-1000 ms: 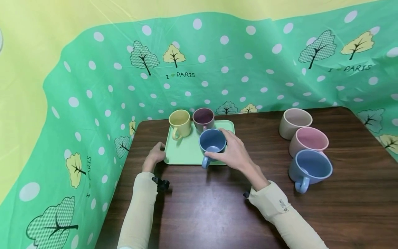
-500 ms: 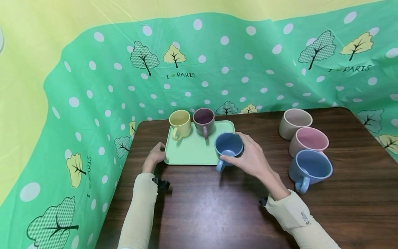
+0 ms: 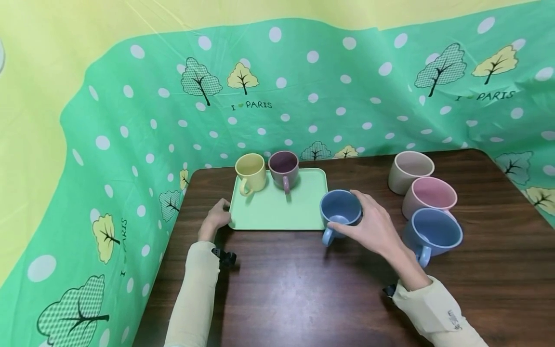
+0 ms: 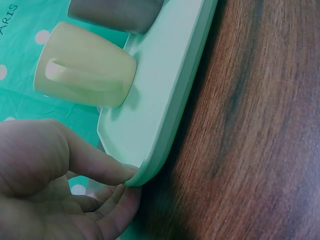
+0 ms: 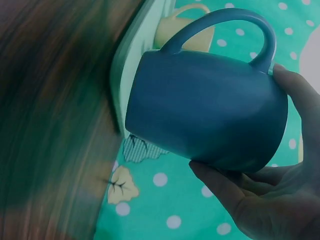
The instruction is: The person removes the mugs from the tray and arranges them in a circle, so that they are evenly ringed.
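Note:
My right hand point(image 3: 375, 224) grips a blue mug point(image 5: 210, 105) around its body, thumb on one side and fingers on the other. The mug is upright in the head view, overlapping the right edge of the light green tray point(image 3: 277, 212), with its handle toward me. At the tray's left edge, my left hand point(image 3: 217, 217) pinches the rim near a corner; thumb point(image 4: 107, 167) above and fingers below show in the left wrist view. A yellow mug point(image 3: 256, 176) and a purple mug point(image 3: 289, 172) stand side by side at the back of the tray.
On the right of the dark wood table point(image 3: 286, 299) stand a grey mug point(image 3: 401, 178), a pink mug point(image 3: 416, 202) and a second blue mug point(image 3: 433, 238), close together. A green polka-dot cloth point(image 3: 312, 96) hangs behind the table and along its left.
My right hand has carried the blue mug rightward from over the tray's middle to its right edge, slightly toward me. My left hand and the tray have stayed put.

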Tool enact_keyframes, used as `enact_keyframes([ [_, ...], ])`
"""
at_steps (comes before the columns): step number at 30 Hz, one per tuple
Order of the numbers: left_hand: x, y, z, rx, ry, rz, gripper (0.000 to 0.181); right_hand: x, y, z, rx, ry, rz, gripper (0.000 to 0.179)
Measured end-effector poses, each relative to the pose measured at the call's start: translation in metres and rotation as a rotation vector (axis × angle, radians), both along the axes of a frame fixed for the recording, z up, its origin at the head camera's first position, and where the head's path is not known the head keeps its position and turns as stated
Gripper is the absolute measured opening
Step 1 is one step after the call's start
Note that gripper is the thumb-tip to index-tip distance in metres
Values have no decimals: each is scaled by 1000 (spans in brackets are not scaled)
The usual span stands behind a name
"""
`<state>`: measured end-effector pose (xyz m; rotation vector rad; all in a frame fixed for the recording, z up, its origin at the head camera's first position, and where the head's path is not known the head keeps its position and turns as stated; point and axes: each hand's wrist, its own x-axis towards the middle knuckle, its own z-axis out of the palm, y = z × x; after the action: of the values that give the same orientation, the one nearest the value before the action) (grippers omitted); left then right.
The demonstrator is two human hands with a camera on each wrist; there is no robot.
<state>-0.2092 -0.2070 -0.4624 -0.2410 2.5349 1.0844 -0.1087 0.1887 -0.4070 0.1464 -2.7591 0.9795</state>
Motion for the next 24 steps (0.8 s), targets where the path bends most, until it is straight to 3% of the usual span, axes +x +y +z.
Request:
enact_keyframes([
  [24, 1, 0, -1, -4, 3, 7, 47, 24, 47, -8, 97, -45, -41, 104],
])
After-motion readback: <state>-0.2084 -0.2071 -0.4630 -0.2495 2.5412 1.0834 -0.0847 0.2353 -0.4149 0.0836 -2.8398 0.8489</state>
